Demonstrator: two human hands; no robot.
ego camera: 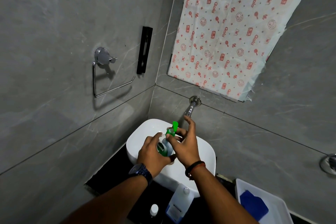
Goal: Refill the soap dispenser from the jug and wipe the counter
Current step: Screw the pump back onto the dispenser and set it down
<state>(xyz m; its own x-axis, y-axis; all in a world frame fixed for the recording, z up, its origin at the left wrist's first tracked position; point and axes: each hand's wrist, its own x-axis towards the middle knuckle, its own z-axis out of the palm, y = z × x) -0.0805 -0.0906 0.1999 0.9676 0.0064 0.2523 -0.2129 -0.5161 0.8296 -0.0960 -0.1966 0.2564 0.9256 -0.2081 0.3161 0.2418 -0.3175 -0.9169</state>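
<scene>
- Your left hand (151, 152) was clamped round the clear soap dispenser (163, 148), held over the glossy white basin (140, 138).
- Your right hand (185, 143) pinched the green pump top (174, 129), its other fingers spread.
- The squarish translucent jug (179, 203) stood capped on the near dark counter (109, 174), a blue cloth (253, 203) in the white tray (276, 211) to its right.
- Slick plastic could twist loose if your grip eased, I judge, spilling soap.
</scene>
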